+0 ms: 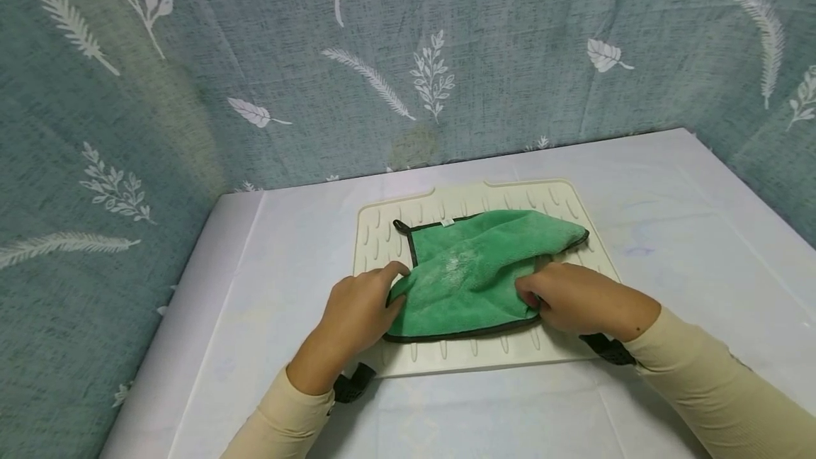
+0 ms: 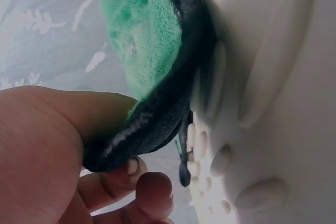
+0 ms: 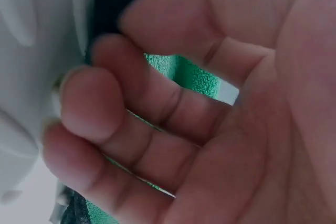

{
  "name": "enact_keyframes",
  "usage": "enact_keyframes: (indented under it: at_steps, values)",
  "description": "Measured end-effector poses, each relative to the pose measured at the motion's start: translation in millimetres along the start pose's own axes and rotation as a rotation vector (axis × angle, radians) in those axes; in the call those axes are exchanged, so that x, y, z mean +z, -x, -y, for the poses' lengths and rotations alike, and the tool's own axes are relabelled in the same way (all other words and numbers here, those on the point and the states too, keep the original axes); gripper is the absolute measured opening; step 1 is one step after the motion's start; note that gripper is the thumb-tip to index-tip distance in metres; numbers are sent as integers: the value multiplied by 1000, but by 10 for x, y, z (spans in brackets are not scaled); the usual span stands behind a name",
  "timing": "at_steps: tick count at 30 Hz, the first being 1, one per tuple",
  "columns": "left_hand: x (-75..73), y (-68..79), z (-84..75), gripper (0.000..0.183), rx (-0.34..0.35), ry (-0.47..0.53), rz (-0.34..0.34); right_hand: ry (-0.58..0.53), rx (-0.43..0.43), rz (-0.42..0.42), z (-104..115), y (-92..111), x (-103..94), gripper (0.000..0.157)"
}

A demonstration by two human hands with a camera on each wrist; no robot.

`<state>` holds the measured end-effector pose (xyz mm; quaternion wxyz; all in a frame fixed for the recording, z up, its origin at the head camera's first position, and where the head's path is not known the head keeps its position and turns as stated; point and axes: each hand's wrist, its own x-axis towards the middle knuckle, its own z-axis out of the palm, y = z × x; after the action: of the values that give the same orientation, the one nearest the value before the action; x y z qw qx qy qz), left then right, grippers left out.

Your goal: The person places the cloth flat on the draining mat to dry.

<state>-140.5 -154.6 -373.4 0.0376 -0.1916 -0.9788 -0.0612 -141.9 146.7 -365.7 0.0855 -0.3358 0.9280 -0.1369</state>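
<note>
A green plush cloth (image 1: 472,268) with a dark edging lies rumpled over a cream ridged mat (image 1: 484,197). My left hand (image 1: 363,307) pinches its left edge. In the left wrist view, thumb and forefinger close on the dark edging (image 2: 142,129), which is lifted off the mat. At the near right part of the cloth, my right hand (image 1: 567,296) has curled fingers. The right wrist view has thumb and index fingertips meeting at the dark edging (image 3: 113,11). A small dark hanging loop (image 1: 401,227) sticks out at the cloth's far left corner, near a white tag (image 1: 448,222).
The mat rests on a table with a white cover (image 1: 287,253). Blue-green fabric with white leaf prints (image 1: 408,69) hangs behind and at both sides. A dark wrist-worn device (image 1: 354,382) sits under the left wrist, another (image 1: 608,349) under the right.
</note>
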Motion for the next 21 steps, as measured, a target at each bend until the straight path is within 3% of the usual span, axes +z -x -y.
enact_keyframes:
  at_steps: [5, 10, 14, 18, 21]
  values:
    - [2, -1, -10, 35, 8, 15, 25, 37, 25, -64, 3, -49, 12, 21]
    - [-9, 10, -21, 24, -23, 32, 60, 45, -54, -122, 12, -80, 30, 13]
    - [-18, 13, -21, 23, -60, 56, 65, 50, -102, -97, 3, -73, 54, 15]
    - [-15, 16, -14, 23, -65, 54, 50, 39, -89, -63, -6, -68, 67, 13]
    - [-12, 17, -12, 22, -53, 37, 27, 38, -76, -45, -2, -72, 71, 24]
